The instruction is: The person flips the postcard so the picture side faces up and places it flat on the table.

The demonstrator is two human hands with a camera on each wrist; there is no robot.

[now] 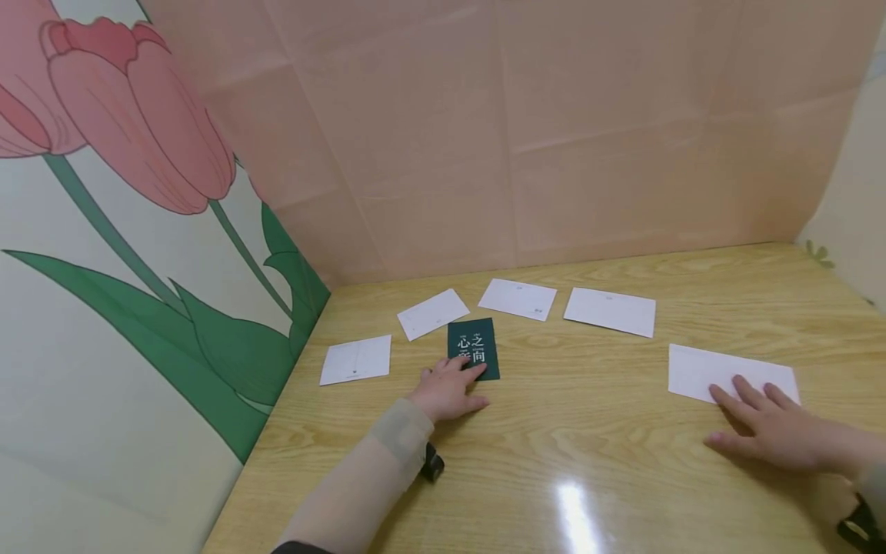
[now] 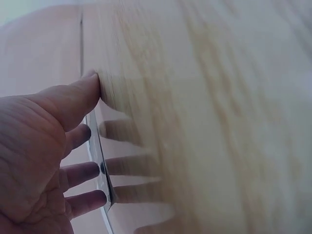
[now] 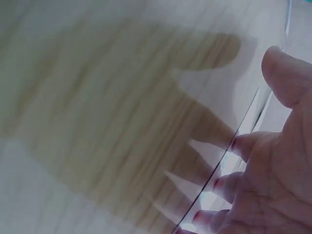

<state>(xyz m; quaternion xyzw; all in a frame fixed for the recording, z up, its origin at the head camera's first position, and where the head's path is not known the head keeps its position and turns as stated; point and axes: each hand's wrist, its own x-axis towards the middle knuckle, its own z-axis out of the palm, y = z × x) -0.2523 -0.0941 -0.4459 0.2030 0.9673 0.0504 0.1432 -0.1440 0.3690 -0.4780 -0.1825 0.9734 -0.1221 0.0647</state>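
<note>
My left hand (image 1: 448, 391) touches a dark green card (image 1: 477, 337) with white Chinese characters, its fingertips over the card's lower part. In the left wrist view the left hand (image 2: 36, 156) has its fingers extended, with the card's thin edge under the fingertips. At the right, my right hand (image 1: 782, 435) rests its spread fingertips on a white card (image 1: 709, 369), near its front edge. The right wrist view shows the right hand (image 3: 273, 165) from the palm side, fingers reaching onto the card. Neither hand grips anything.
More white cards lie in an arc: one at left (image 1: 356, 360), a tilted card (image 1: 433, 314), a card at the back (image 1: 517, 298) and another card (image 1: 610, 312) right of it. The wooden table (image 1: 554, 431) meets a pink cloth (image 1: 519, 154) behind and a tulip-printed panel (image 1: 138, 308) at left.
</note>
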